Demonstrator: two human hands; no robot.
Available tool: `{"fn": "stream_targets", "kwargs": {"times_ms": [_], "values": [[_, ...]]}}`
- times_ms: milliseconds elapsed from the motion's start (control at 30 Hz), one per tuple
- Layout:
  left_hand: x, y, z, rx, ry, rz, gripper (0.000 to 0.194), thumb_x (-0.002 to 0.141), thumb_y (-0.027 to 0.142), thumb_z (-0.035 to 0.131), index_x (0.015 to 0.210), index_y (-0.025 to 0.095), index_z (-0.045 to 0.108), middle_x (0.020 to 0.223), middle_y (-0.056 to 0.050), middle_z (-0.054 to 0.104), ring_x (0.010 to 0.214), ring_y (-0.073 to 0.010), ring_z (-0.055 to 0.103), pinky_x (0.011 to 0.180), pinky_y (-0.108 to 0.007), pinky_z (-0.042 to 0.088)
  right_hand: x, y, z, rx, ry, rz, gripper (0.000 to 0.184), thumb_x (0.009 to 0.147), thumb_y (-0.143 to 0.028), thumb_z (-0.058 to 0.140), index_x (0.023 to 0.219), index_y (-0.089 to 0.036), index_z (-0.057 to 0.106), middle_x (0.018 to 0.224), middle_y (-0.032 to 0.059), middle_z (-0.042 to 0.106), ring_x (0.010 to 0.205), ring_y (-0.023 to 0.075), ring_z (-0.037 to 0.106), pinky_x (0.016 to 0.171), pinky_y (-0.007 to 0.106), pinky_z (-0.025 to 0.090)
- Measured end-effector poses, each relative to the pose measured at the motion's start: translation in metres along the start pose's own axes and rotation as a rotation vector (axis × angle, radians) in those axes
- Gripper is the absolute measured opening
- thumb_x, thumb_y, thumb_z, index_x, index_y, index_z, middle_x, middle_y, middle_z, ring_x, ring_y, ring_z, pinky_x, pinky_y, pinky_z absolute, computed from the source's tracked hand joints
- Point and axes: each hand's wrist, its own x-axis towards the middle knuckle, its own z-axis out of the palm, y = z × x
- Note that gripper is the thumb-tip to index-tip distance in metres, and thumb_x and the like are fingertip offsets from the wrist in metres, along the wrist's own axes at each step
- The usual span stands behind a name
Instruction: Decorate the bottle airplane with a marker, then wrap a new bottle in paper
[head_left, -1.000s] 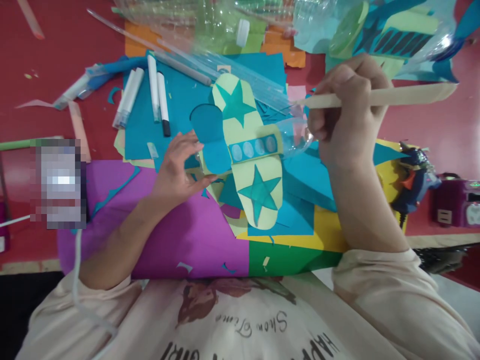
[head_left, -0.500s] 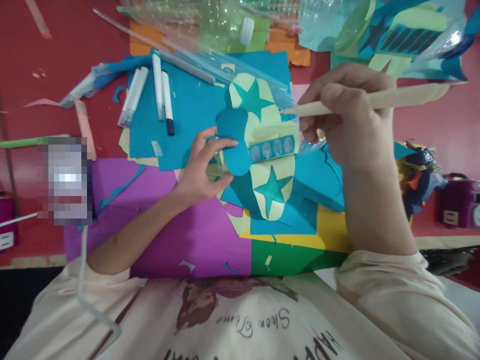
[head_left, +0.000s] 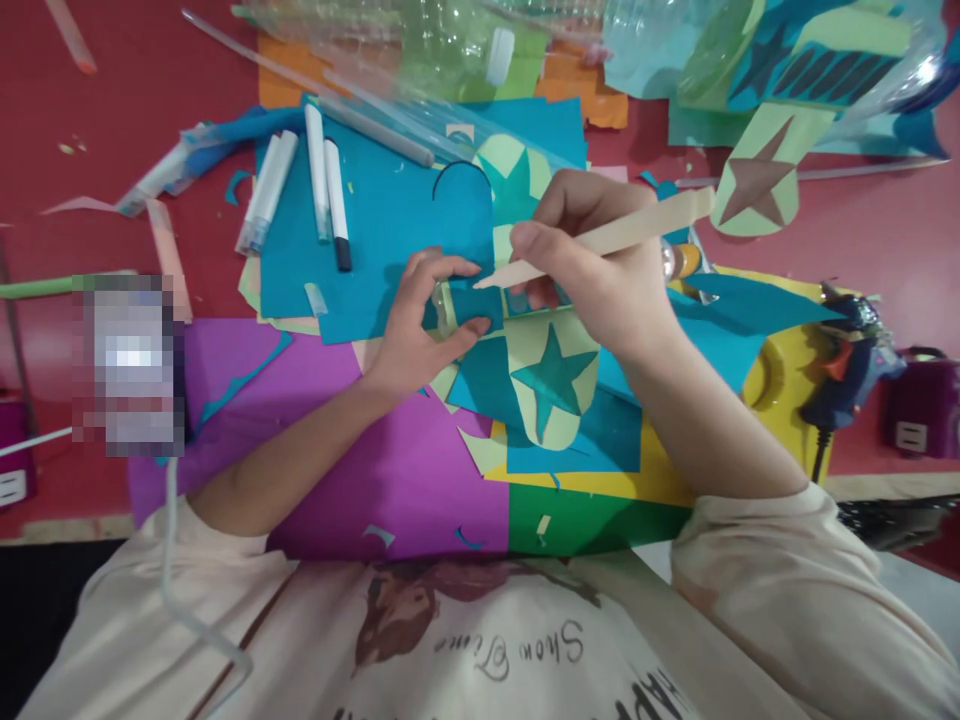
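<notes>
My left hand (head_left: pixel 420 330) grips the lower part of a blue paper piece (head_left: pixel 475 305), thumb on the near side and fingers on the far side. A clear edge shows beside its palm. My right hand (head_left: pixel 592 260) is closed around a cream pen (head_left: pixel 645 220), its tip at the blue piece between my left fingers. Under and beside my right hand lies a pale green paper form with teal stars (head_left: pixel 553 380), partly covered by the hand. A dark curved line (head_left: pixel 459 167) shows on the blue above my left hand.
White markers (head_left: pixel 337 205) lie on blue paper (head_left: pixel 382 220) to the left. Clear plastic bottles (head_left: pixel 442 50) and a decorated bottle (head_left: pixel 817 60) stand at the back. A glue gun (head_left: pixel 840 380) is at right; a phone (head_left: pixel 135 365) with a cable is at left.
My right hand has moved left and down with the pen, bringing its tip to the blue piece. The blue piece's raised upper part now blends into the blue paper. My left hand keeps its hold.
</notes>
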Motion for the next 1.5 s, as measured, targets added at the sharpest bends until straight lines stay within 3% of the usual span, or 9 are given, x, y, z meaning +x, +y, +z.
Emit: {"fn": "stream_targets", "kwargs": {"times_ms": [200,367,700,933,1133,1500], "values": [[-0.001,0.004,-0.008,0.057,-0.089,0.041,0.045,0.092,0.055,0.053,0.129,0.034,0.041,0.125,-0.006,0.057,0.123,-0.0252,0.053,0.103,-0.045,0.047,-0.001,0.011,0.006,-0.004,0.083,-0.046,0.044,0.074,-0.052,0.073,0.054,-0.023,0.048,0.041,-0.0071,0.054,0.034,0.0060,0.045,0.035,0.022,0.030],[-0.003,0.007,-0.009,0.127,-0.116,0.036,0.052,0.089,0.063,0.052,0.131,0.034,0.039,0.126,-0.006,0.057,0.124,-0.0273,0.053,0.105,-0.049,0.045,0.002,0.011,0.000,-0.082,0.024,-0.049,0.048,0.075,-0.061,0.068,0.054,-0.024,0.046,0.041,-0.0062,0.050,0.034,0.0070,0.043,0.036,0.025,0.033],[-0.002,0.013,-0.013,0.125,-0.150,0.001,0.053,0.090,0.062,0.051,0.133,0.033,0.039,0.130,-0.006,0.057,0.127,-0.0265,0.050,0.108,-0.047,0.043,-0.004,0.012,0.001,-0.113,0.041,-0.020,0.048,0.076,-0.059,0.069,0.055,-0.023,0.046,0.045,-0.0050,0.051,0.042,0.0088,0.046,0.043,0.025,0.037],[-0.003,0.008,-0.011,0.122,-0.131,-0.004,0.060,0.088,0.068,0.048,0.133,0.031,0.038,0.133,-0.007,0.055,0.129,-0.0271,0.051,0.108,-0.047,0.046,-0.003,0.010,0.002,-0.114,-0.033,-0.027,0.044,0.074,-0.054,0.073,0.057,-0.023,0.048,0.047,-0.0062,0.049,0.045,0.0078,0.044,0.046,0.024,0.036],[-0.003,0.007,-0.012,0.176,-0.189,-0.065,0.062,0.088,0.069,0.046,0.133,0.026,0.038,0.134,-0.008,0.054,0.130,-0.0259,0.049,0.107,-0.047,0.046,-0.004,0.012,0.001,-0.159,-0.083,0.002,0.043,0.073,-0.056,0.073,0.060,-0.023,0.051,0.052,-0.0047,0.049,0.049,0.0094,0.045,0.047,0.025,0.039],[-0.002,0.008,-0.011,0.137,-0.130,0.026,0.059,0.088,0.062,0.055,0.132,0.026,0.041,0.128,-0.008,0.055,0.122,-0.0270,0.053,0.099,-0.044,0.051,-0.005,0.015,-0.001,-0.186,-0.117,-0.025,0.035,0.077,-0.045,0.071,0.059,-0.022,0.052,0.054,-0.0033,0.053,0.049,0.0089,0.042,0.046,0.026,0.034]]}}
